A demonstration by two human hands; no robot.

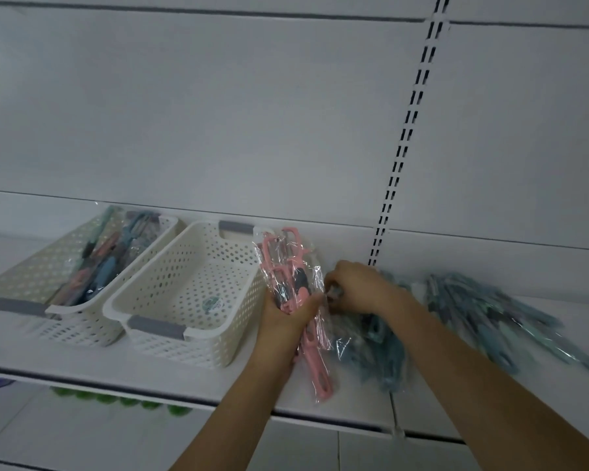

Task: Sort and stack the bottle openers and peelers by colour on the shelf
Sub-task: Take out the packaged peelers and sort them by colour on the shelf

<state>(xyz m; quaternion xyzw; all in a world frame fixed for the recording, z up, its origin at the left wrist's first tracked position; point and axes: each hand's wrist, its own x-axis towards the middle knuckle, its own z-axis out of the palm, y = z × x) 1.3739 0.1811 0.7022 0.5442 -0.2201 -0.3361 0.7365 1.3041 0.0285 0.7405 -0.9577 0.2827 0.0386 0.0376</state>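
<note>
gripping slick pink packs (288,294), left hand (286,316) could let them slide; right hand (356,287) pinches one from blue pile (381,345).

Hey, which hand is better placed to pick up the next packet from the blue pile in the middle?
Probably the right hand: it's already on the middle blue pile, fingers curled at a packet. The left hand is full, gripping the pink bundle.
</note>
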